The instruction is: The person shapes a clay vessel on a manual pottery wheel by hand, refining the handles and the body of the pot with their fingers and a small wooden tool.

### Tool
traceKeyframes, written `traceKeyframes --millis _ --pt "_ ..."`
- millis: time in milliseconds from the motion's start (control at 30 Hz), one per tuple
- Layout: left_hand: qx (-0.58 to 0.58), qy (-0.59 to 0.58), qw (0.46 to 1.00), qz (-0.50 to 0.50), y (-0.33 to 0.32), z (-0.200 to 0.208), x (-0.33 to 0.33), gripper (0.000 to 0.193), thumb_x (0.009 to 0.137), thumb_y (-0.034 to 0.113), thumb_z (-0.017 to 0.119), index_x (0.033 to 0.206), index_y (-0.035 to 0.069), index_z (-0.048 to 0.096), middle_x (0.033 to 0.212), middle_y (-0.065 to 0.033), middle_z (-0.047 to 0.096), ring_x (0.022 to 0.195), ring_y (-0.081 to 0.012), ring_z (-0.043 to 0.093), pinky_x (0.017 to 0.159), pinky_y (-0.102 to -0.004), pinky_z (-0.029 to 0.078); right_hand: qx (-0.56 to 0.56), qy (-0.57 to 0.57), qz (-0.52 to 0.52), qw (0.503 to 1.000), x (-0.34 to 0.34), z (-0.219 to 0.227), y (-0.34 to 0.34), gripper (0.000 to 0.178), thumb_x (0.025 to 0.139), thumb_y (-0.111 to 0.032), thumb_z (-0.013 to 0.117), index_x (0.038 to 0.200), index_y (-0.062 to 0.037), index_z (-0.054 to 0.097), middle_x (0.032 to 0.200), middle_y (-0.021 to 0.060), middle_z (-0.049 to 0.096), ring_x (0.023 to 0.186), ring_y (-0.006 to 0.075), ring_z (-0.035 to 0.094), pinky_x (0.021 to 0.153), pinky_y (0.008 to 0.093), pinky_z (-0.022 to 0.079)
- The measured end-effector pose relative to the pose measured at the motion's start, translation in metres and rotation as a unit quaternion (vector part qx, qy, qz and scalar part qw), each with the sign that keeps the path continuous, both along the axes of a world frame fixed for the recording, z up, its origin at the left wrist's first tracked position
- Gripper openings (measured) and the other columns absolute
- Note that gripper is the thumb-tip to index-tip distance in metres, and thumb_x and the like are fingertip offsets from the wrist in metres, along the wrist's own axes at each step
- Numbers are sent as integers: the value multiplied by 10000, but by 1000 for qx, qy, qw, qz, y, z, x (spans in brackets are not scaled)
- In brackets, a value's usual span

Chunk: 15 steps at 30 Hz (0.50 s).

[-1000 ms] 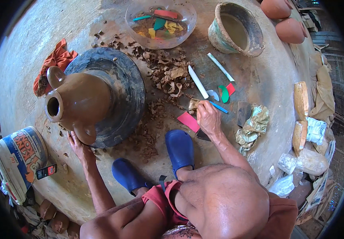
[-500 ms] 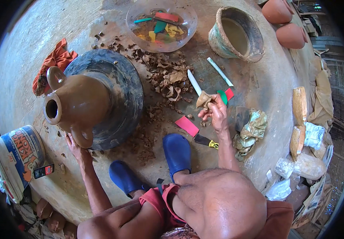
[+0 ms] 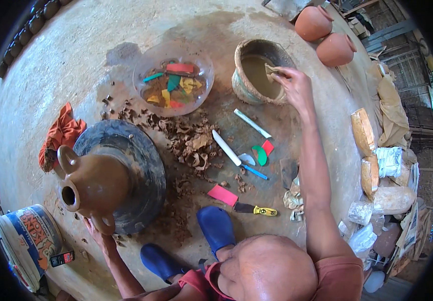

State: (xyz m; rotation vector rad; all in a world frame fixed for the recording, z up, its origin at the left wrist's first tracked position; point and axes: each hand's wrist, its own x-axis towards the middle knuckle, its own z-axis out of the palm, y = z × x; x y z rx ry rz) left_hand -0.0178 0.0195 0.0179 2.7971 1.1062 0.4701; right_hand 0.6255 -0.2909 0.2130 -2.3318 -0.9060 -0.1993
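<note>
A brown clay jar (image 3: 101, 180) with two looped handles and a narrow mouth stands on a dark round potter's wheel (image 3: 151, 193) at the left. My left hand (image 3: 100, 239) is low at the wheel's near left side, beside the lower handle. Its fingers are stretched out, with the tips partly hidden by the jar. Over a clay-crusted bucket (image 3: 240, 90) of murky water, my right hand (image 3: 294, 89) pinches a limp tan cloth (image 3: 270, 71) inside the rim.
Clay shavings (image 3: 196, 143) lie right of the wheel. A clear basin (image 3: 139, 85) holds coloured scraps. A white-handled knife (image 3: 226, 149) and a yellow-handled scraper (image 3: 256, 209) are on the floor. Orange cloth (image 3: 63, 128), a paint bucket (image 3: 28, 241) and a phone (image 3: 62, 259) stand leftward; red pots (image 3: 314, 24) sit at the back.
My right hand has gone from beside the knife, forward and right to the bucket, carrying the cloth. My left hand stays by the wheel. The view has shifted forward.
</note>
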Motion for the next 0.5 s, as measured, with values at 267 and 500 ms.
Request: traceKeyframes --millis 267,500 --pt "-195 -5 975 109 7 -19 -22 560 1095 251 572 1621 81 485 1638 -212 440 1566 -451 348 1264 -544 354 -266 78 -92 956 62 -60 32 301 857 -223 797 1145 -152 845 1005 193 809 991 378 787 915 477 605" --pt "-279 -125 943 129 -19 2 -6 545 1060 103 630 1594 94 521 1691 -230 353 1555 -425 382 1235 -489 407 -232 73 -111 964 68 -37 25 304 878 -285 826 1143 -136 846 1010 180 816 963 354 786 889 454 601"
